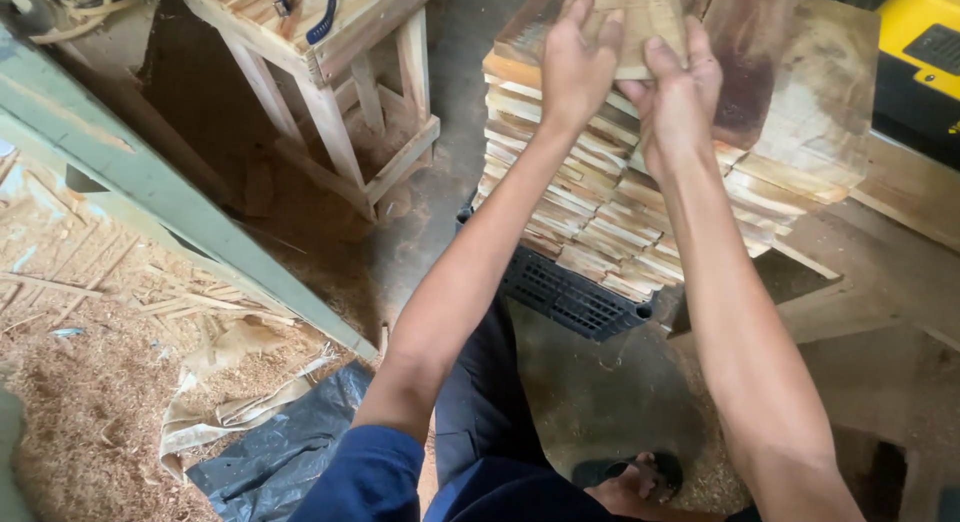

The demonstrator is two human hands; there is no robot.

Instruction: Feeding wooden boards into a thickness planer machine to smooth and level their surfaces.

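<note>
Both my hands hold one small flat wooden board up over a tall stack of thin wooden boards. My left hand grips the board's left edge with fingers over its face. My right hand grips its lower right part. The board's top runs out of view. The stack rests on a black plastic crate on the floor.
A wooden stool with a blue strap on top stands to the left. A green metal machine edge crosses the left side above sawdust and wood strips. Black plastic sheet lies by my leg. A yellow machine sits far right.
</note>
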